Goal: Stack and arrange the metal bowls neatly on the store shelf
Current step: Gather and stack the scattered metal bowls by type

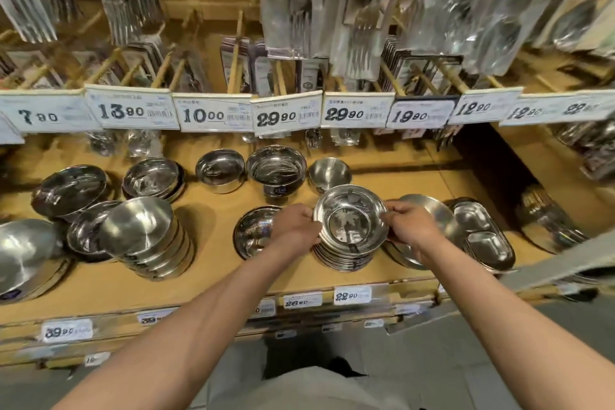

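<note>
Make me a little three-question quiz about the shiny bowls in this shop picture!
1. True or false: both hands, the left hand and the right hand, grip the top bowl of the stack of shallow bowls.
2. What lies just right of that stack, behind the right hand? A) a wooden spoon B) a round metal plate C) a glass cup
3. Fill in: the divided metal tray lies to the ____ of the stack.

Key:
1. True: each hand pinches one side of the rim.
2. B
3. right
</note>
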### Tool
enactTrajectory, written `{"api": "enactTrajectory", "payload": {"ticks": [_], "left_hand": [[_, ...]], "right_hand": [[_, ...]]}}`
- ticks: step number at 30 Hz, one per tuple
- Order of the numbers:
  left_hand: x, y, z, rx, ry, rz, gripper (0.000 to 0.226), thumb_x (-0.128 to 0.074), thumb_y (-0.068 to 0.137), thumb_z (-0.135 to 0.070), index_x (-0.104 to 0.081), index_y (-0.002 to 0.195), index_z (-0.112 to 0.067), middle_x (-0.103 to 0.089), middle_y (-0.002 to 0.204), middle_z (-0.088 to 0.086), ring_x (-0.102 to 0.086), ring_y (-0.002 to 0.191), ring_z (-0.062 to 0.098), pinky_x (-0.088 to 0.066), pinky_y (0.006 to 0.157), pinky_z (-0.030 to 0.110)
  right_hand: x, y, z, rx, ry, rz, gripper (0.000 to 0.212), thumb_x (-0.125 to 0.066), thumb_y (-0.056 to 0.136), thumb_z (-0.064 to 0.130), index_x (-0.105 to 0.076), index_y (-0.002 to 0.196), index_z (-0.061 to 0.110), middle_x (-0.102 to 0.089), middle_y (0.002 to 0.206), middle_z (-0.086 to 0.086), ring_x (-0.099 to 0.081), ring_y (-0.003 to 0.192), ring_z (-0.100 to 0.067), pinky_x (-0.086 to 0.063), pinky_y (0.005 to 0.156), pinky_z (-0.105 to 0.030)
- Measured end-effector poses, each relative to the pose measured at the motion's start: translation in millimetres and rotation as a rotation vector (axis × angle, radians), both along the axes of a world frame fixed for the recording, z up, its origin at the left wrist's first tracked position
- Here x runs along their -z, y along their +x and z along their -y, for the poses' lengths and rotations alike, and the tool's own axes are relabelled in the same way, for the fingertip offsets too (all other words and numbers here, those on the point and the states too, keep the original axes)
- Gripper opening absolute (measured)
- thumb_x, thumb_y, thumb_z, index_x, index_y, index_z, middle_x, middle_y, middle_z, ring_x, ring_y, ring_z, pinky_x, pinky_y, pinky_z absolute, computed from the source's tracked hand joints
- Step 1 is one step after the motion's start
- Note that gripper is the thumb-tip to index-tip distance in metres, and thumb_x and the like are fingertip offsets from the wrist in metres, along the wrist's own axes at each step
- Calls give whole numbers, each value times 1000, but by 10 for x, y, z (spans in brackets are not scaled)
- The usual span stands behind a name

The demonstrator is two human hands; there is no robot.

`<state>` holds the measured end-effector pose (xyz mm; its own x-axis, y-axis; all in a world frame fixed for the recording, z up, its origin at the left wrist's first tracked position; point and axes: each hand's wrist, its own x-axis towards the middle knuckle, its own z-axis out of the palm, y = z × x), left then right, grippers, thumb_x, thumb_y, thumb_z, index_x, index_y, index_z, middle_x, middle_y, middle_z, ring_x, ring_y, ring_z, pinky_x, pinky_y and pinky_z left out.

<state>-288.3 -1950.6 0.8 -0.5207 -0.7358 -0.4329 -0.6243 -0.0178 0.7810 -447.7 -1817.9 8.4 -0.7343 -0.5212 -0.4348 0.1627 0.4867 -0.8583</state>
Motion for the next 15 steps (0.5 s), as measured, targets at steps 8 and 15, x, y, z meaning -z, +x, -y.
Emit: {"api": "enactTrajectory", "payload": {"ticks": [8,15], "left_hand": [[36,-74,-129,-38,-110,31,19,-69,90,-3,-66,83,-21,-68,83,-5,-62,73,4,-46,59,11],[159,-131,-209,-154,-211,101,9,-72,85,-11,-71,92,-4,-70,82,2,-65,81,21,-42,62,16]], "right_hand": [[86,-208,65,-318,267,-498,15,-74,87,18,-73,101,14,-75,94,-1,-64,81,-17,-45,67,-23],[219,-362,83,-471,277,-563,36,-69,86,10,-72,121,15,-77,109,-8,-69,98,-28,-54,82,-33]]}}
